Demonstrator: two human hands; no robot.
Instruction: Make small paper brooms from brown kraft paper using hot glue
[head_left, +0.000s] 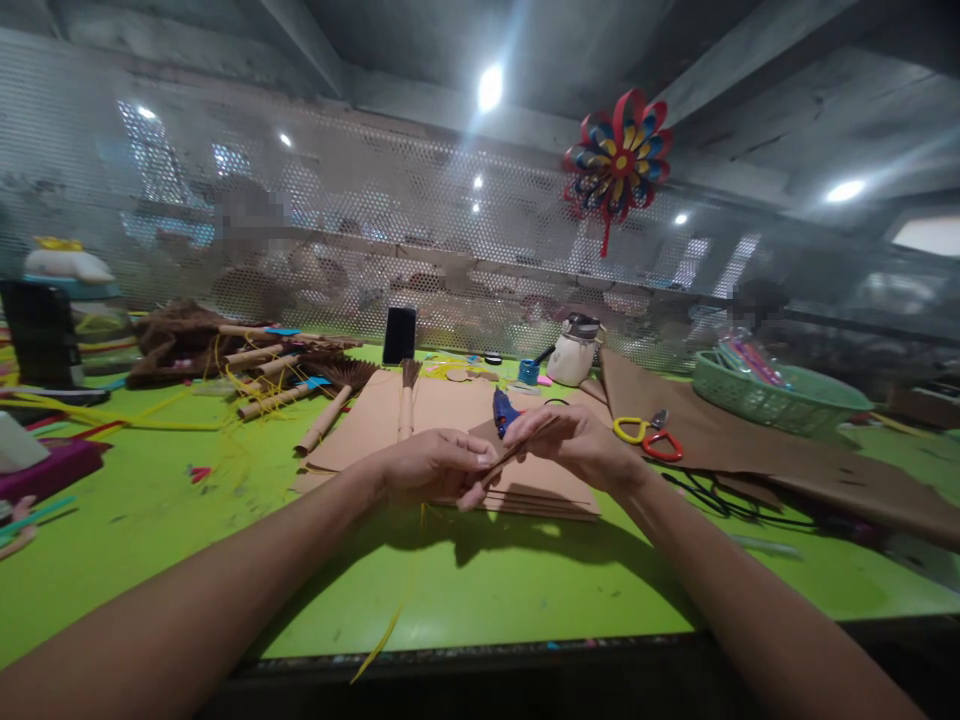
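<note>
Between my two hands is a thin, folded strip of brown paper (517,450), held slantwise above the table. My left hand (431,465) pinches its lower left end with thumb and fingers. My right hand (589,445) grips the upper right part, its fingers behind the paper. Below them lies a stack of brown paper sheets (375,410). A blue glue gun (504,412) rests on the stack just beyond my hands. One rolled paper tube with a fringed end (406,410) lies on the sheets, and another fringed tube (322,425) is at their left edge.
Scissors with yellow and red handles (646,436) lie right, near a large brown paper sheet (720,445) and a green basket (787,395). Several paper tubes tangled in yellow string (266,375) are at left. A phone (399,335) and a white jar (574,352) stand behind.
</note>
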